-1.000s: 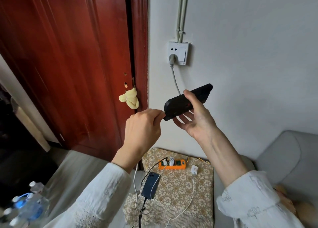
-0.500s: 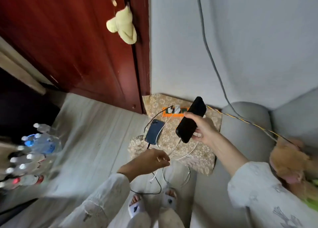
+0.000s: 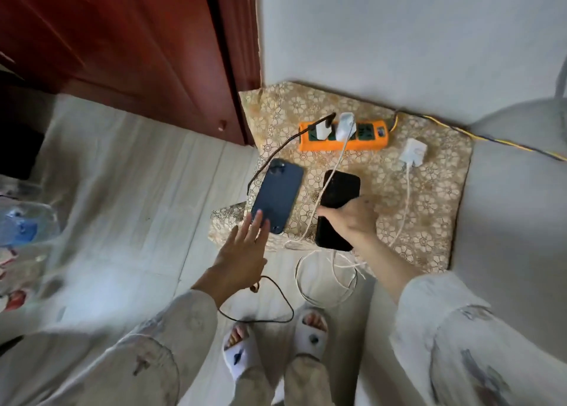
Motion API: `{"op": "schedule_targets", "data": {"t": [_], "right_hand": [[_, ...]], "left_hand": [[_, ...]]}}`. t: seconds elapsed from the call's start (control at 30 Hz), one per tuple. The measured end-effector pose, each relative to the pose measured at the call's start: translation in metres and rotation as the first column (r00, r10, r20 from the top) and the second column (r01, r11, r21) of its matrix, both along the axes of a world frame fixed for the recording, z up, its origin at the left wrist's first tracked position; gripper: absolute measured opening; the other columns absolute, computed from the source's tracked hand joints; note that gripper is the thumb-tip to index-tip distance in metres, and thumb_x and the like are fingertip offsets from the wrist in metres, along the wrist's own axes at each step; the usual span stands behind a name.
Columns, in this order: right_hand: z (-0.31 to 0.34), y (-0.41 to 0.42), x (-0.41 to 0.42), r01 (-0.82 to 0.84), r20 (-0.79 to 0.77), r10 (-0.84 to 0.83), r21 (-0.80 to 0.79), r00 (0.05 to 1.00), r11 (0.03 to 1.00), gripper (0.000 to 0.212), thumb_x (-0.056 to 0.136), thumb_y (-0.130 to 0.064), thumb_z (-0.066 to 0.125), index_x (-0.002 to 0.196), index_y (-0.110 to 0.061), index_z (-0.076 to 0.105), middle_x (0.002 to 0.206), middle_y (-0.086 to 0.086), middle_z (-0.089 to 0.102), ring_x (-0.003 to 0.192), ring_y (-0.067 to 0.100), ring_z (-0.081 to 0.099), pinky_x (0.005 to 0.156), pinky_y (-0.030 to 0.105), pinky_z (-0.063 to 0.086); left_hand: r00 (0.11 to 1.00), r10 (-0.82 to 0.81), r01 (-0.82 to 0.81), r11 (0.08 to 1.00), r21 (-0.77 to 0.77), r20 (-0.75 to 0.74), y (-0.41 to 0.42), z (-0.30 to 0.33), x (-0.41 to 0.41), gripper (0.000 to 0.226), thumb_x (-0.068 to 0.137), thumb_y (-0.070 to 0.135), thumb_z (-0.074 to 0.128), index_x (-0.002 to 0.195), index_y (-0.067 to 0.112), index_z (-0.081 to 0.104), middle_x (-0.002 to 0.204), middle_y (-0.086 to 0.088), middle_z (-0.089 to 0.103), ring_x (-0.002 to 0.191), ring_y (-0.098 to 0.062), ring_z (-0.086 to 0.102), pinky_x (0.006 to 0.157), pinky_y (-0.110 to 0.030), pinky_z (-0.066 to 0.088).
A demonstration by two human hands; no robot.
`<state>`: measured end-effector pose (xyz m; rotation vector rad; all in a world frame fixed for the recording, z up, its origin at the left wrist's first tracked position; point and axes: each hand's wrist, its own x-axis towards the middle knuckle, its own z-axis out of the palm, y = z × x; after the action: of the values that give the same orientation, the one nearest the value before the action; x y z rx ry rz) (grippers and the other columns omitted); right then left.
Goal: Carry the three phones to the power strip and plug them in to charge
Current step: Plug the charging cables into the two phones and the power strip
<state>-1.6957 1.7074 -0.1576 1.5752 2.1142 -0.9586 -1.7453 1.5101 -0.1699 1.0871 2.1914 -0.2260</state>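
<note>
Lowered since half a second ago, the black phone [image 3: 339,191] now lies against the patterned cushion [image 3: 429,197] beside the blue phone [image 3: 277,195], right hand [image 3: 352,218] clamped round its middle; left hand [image 3: 242,252], fingers spread, fingertips over the blue phone's lower corner; orange power strip [image 3: 362,142] just beyond.

Loose white patterned sleeves [image 3: 454,338], pale printed trousers [image 3: 147,372], white open-toed slippers [image 3: 310,335] with dark emblems

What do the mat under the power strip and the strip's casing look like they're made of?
Mat: seemingly a soft woven or printed fabric, matte, with a tan floral pattern and a folded-over, rumpled near-left corner. Power strip: probably moulded plastic, a smooth orange shell around a dark socket face.
</note>
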Motion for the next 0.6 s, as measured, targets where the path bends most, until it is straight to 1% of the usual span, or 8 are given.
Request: {"op": "schedule_targets", "data": {"t": [0.1,0.2,0.3,0.43,0.47,0.53,0.6], "right_hand": [[-0.023,-0.004,-0.01,0.015,0.042,-0.018,0.08,0.999,0.997,0.096,0.066,-0.046,0.072,0.133,0.003,0.025,0.137,0.021,0.033,0.126,0.039,0.033,0.095,0.047,0.04],[-0.029,-0.008,-0.018,0.056,0.054,-0.062,0.11,0.997,0.992,0.097,0.07,-0.047,0.071,0.134,0.005,0.02,0.14,0.021,0.027,0.128,0.039,0.029,0.095,0.048,0.04],[-0.028,-0.012,-0.028,0.056,0.048,-0.062,0.105,0.997,0.993,0.098,0.072,-0.047,0.069,0.135,0.008,0.018,0.14,0.02,0.025,0.128,0.038,0.028,0.094,0.047,0.041],[-0.026,-0.024,-0.033,0.023,0.066,-0.028,0.072,0.997,0.997,0.101,0.074,-0.047,0.069,0.138,0.009,0.012,0.148,0.02,0.014,0.133,0.04,0.02,0.098,0.049,0.038],[-0.026,-0.028,-0.033,0.021,0.06,-0.025,0.062,0.998,0.998,0.101,0.074,-0.046,0.069,0.138,0.009,0.013,0.148,0.02,0.014,0.134,0.04,0.02,0.099,0.049,0.038],[-0.025,-0.035,-0.033,0.016,0.055,-0.019,0.061,0.998,0.998,0.096,0.076,-0.042,0.07,0.137,0.009,0.015,0.145,0.022,0.019,0.131,0.04,0.024,0.098,0.046,0.038],[-0.025,-0.036,-0.032,0.014,0.043,-0.016,0.048,0.999,0.999,0.087,0.079,-0.036,0.068,0.135,0.009,0.019,0.143,0.024,0.023,0.129,0.041,0.028,0.097,0.044,0.039]], "left_hand": [[0.999,0.013,-0.011,0.999,0.04,-0.036,-0.001,-0.019,0.002,0.073,0.095,0.03,0.037,0.144,0.005,-0.012,0.153,-0.016,-0.022,0.143,-0.032,-0.014,0.119,-0.041,0.007],[0.999,0.03,-0.028,0.997,0.07,-0.039,-0.002,-0.024,0.005,0.07,0.096,0.027,0.034,0.144,0.004,-0.012,0.153,-0.018,-0.022,0.142,-0.033,-0.016,0.12,-0.04,0.006],[0.999,0.05,-0.05,0.994,0.093,0.004,-0.001,-0.025,0.003,0.07,0.093,0.017,0.037,0.144,0.005,-0.009,0.153,-0.018,-0.022,0.142,-0.032,-0.016,0.12,-0.039,0.005],[0.992,0.076,-0.09,0.985,0.147,0.098,-0.004,-0.026,-0.005,0.077,0.083,0.0,0.038,0.145,0.008,-0.007,0.154,-0.013,-0.021,0.142,-0.028,-0.019,0.12,-0.037,0.005],[0.99,0.079,-0.096,0.984,0.149,0.116,-0.005,-0.026,-0.006,0.079,0.081,-0.002,0.038,0.145,0.009,-0.007,0.154,-0.012,-0.022,0.142,-0.027,-0.02,0.12,-0.038,0.005],[0.988,0.08,-0.099,0.984,0.145,0.132,-0.005,-0.026,-0.006,0.082,0.079,-0.003,0.039,0.145,0.009,-0.008,0.154,-0.012,-0.023,0.141,-0.027,-0.021,0.12,-0.038,0.004],[0.987,0.089,-0.108,0.984,0.142,0.134,-0.004,-0.026,-0.004,0.084,0.078,-0.004,0.041,0.145,0.008,-0.009,0.153,-0.012,-0.024,0.141,-0.028,-0.022,0.12,-0.039,0.004]]}}
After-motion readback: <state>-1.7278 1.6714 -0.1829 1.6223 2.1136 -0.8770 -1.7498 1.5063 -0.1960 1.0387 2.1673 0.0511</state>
